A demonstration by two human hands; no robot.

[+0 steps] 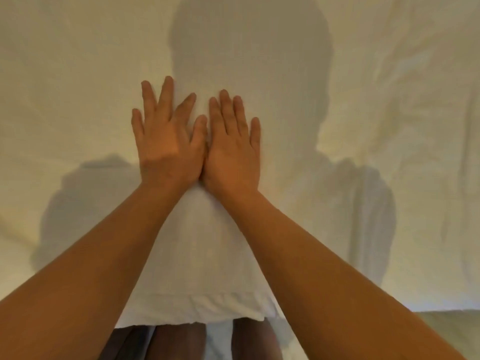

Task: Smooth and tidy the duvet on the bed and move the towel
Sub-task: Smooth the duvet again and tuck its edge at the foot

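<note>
White bedding fills the whole view, both hands flat on the duvet [389, 126] near the bed's [441, 323] near edge.

Left hand [167, 141] & right hand [232, 149] are spread wide, palms down, side by side and touching at the thumbs, holding nothing. Cloth looks soft, light, prob slides easy, so press and sweep outward; for tugging I'd pinch the hemmed near edge [197, 305] btw the forearms. Creases bunch toward the right edge. Can't spot the towel for sure. Nothing in the way, just the person's shadow [249, 61].
</note>
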